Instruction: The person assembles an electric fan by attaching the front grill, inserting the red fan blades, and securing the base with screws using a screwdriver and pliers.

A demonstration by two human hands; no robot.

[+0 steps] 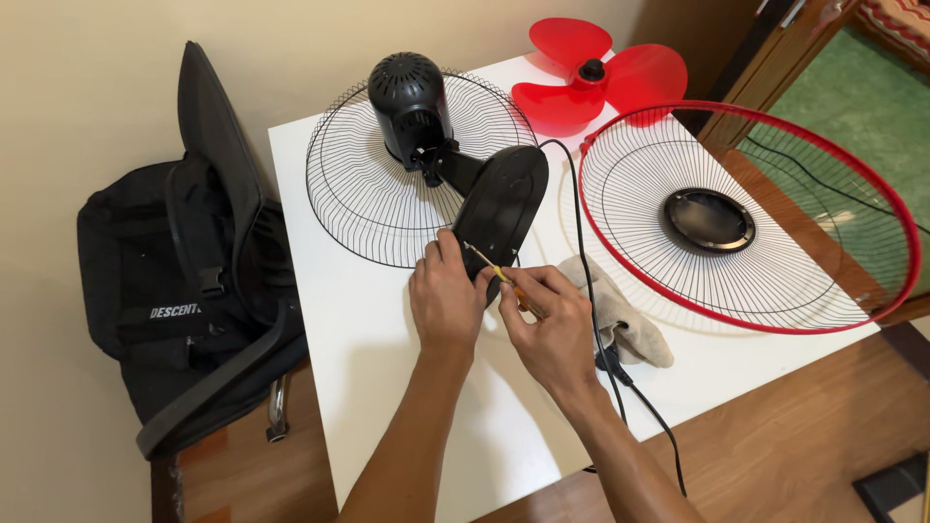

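A dismantled fan lies on a white table (339,320). Its black motor housing (412,102) rests on the rear wire grille (358,184), with the black oval base (504,199) tipped toward me. My left hand (446,300) presses against the lower edge of the base. My right hand (552,324) grips a screwdriver (494,271) with a yellowish handle, its thin shaft pointing up-left at the base's underside.
A red-rimmed front grille (756,223) lies at the right, overhanging the table edge. Red fan blades (591,73) sit at the back. A beige cloth (625,320) and black power cord (581,232) lie beside my right hand. A black backpack (184,281) leans at the left.
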